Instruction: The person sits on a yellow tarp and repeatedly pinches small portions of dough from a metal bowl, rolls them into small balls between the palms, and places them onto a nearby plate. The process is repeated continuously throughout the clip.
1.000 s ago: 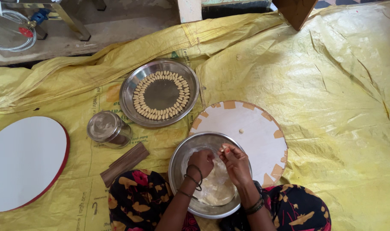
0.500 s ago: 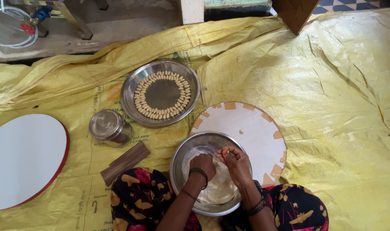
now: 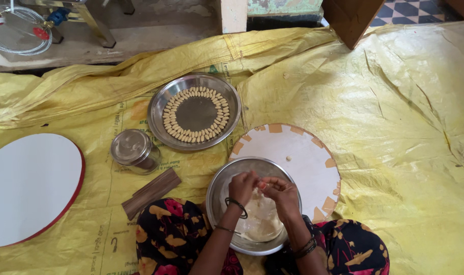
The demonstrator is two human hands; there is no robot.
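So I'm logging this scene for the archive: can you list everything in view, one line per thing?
steel plate: one, silver, holds a ring of small pale dough pieces, upper centre
dough pieces: many, cream, ringed in the plate
steel bowl: one, silver, in front of the person, holding pale dough
lidded tin: one, silver, left of the bowl
round board: one, white with tan patches, right of the bowl
oval board: one, white with red edge, far left
wooden sticks: a few, brown, beside the tin
sheet: one, yellow, under everything
left hand: over the bowl, pinching dough
right hand: over the bowl, fingers at the left hand
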